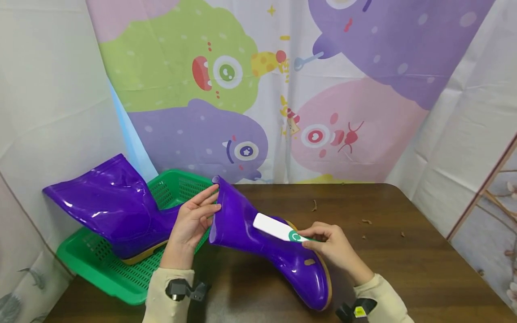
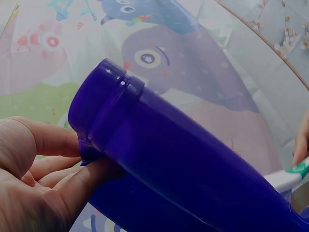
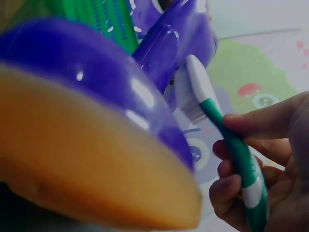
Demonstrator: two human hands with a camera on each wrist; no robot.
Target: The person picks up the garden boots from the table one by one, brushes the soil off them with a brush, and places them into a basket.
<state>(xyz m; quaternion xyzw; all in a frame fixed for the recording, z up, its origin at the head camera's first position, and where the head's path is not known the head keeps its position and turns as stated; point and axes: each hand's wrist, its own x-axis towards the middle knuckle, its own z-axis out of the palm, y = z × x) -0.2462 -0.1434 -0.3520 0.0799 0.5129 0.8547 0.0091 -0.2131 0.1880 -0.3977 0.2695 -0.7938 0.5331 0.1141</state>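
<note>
A shiny purple rain boot (image 1: pixel 238 220) with a tan sole (image 3: pixel 96 159) is held tilted over the table, its toe down to the right. At its top opening my left hand (image 1: pixel 194 220) pinches the rim, the thumb on one side and fingers on the other in the left wrist view. My right hand (image 1: pixel 333 246) grips the green handle of a white-headed brush (image 1: pixel 272 226). The bristles (image 3: pixel 188 94) face the boot, and the head overlaps the ankle part in the head view. A small brown patch (image 1: pixel 309 262) marks the boot near the toe.
A second purple boot (image 1: pixel 109 202) lies in a green plastic basket (image 1: pixel 97 273) on the left. Several small brown bits, one a curled scrap (image 1: pixel 314 206), are scattered on the dark wooden table (image 1: pixel 404 269). A cartoon-printed curtain (image 1: pixel 278 157) hangs behind it.
</note>
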